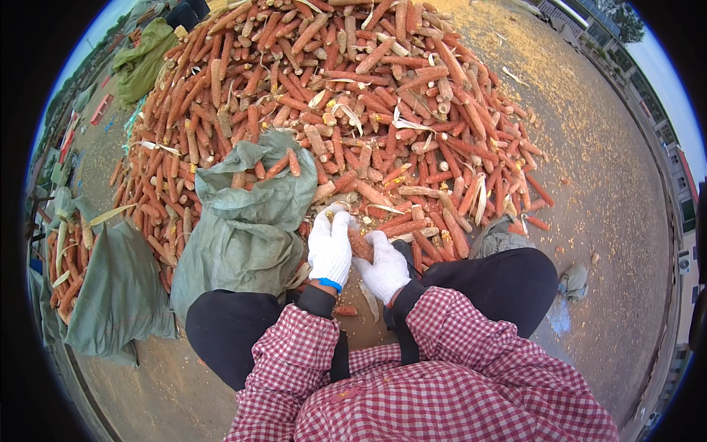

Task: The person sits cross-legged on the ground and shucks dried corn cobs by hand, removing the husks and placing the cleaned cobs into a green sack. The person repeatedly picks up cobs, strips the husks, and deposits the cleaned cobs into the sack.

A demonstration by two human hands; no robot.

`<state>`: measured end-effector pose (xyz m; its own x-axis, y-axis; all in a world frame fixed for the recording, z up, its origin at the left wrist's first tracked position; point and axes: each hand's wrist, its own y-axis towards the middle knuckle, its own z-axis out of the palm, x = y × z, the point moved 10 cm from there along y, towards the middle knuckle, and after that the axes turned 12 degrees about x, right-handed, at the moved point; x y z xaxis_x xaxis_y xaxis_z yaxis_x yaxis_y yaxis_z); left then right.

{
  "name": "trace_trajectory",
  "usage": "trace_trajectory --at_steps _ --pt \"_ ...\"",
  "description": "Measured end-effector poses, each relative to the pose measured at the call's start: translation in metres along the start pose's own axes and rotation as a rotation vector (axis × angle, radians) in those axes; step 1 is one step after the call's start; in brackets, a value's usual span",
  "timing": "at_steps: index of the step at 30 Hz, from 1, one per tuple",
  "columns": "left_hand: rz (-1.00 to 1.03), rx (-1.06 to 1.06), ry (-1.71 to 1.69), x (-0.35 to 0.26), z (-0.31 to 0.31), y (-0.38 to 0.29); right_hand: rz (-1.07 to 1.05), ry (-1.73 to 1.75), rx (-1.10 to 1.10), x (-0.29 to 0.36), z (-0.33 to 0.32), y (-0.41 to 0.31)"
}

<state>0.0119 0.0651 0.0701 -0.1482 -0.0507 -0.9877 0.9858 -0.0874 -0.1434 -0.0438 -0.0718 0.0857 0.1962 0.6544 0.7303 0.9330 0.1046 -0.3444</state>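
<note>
My right hand (384, 265), in a white knitted glove, is closed around a reddish-brown corn cob (360, 245). Close beside it, my left hand (330, 246) wears a matching glove with a blue cuff. Its fingers are bent, and a small yellowish bit shows between them; whether it grips anything more is hidden. Both hands are at the near foot of a large heap of red corn cobs (353, 110), mostly stripped of kernels. Left of my left hand, a green woven sack (237, 248) slumps with its mouth towards the heap and a few cobs at the opening.
A filled green sack (119, 293) of cobs stands at far left. An olive sack (144, 61) lies beyond the heap. Loose yellow kernels (513, 50) cover the concrete ground at right. A single cob (346, 310) and a dry husk (369, 301) lie between my knees.
</note>
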Motion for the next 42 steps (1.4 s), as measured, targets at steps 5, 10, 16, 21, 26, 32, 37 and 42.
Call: trace_trajectory --at_steps 5,10,16,21,26,32,37,42 --pt "0.058 0.020 0.110 0.008 0.011 0.003 0.052 0.008 0.057 -0.013 0.015 -0.001" --pt "0.237 -0.047 0.344 -0.016 0.009 -0.006 0.044 0.039 0.101 -0.015 0.020 0.003" --pt "0.249 -0.038 0.496 -0.036 0.011 -0.013 0.050 0.191 0.193 -0.011 0.026 0.001" --pt "0.176 0.037 0.688 -0.034 0.015 -0.009 0.087 0.236 0.278 -0.010 0.026 0.000" --pt "-0.099 0.212 1.066 -0.014 0.023 0.003 0.123 -0.239 0.099 -0.038 0.010 0.011" --pt "-0.072 0.131 0.974 -0.020 0.013 0.005 0.049 -0.368 -0.026 -0.029 0.009 0.010" --pt "0.161 -0.037 0.932 -0.027 0.006 -0.003 0.027 -0.281 -0.008 -0.025 0.010 0.008" --pt "0.021 0.153 0.328 0.018 0.002 0.011 0.074 -0.216 -0.007 -0.024 0.002 0.009"
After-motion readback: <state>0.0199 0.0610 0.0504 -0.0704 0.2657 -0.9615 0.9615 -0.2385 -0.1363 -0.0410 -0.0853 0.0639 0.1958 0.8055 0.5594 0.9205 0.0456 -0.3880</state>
